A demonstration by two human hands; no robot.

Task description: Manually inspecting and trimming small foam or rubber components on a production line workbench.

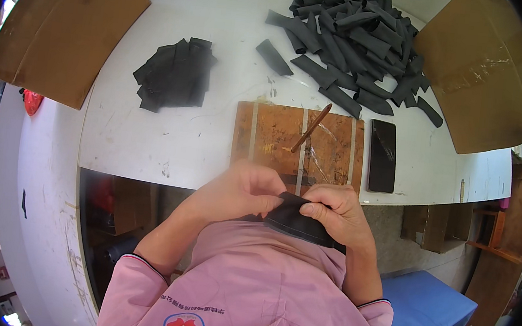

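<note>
A person in a pink shirt holds a black sleeve (296, 221) close to the chest, just below the table (149, 132) edge. It looks light, soft and floppy, probably rubbery, so it is best pinched at its open end. The left hand (242, 190) is curled shut, fingers gripping the sleeve's top edge. The right hand (338, 212) is closed too, thumb pressing the same edge. A wooden board (270, 138) with a stick (311, 127) lies just beyond.
</note>
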